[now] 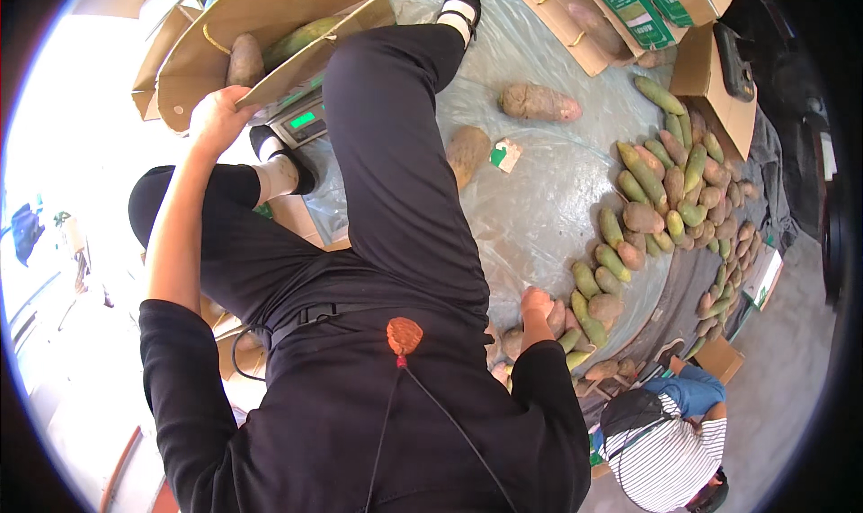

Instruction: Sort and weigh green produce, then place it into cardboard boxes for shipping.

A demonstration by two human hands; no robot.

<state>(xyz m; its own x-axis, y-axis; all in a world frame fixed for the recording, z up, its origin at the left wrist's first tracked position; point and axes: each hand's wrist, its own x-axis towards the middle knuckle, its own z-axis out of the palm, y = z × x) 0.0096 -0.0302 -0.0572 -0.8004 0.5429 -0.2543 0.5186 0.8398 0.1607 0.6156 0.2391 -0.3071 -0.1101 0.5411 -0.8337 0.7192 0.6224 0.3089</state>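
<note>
My left hand point(218, 120) grips the upper edge of an open cardboard box point(184, 86) that has yellow cord handles. Inside lie a brown tuber-like vegetable point(244, 63) and a long green one point(297, 44). Below the box, a scale point(301, 122) shows a lit green display. On my other side, my right hand point(537, 303) is low beside the near end of a long heap of brownish-pink and green vegetables point(643, 216). Its fingers look curled, and whatever they hold is hidden.
Two large brown vegetables point(541, 103) point(468, 153) lie apart on the plastic sheet point(526, 216). Cardboard boxes point(593, 27) stand at the far right. A person in a striped shirt point(670, 459) bends by the heap at the lower right.
</note>
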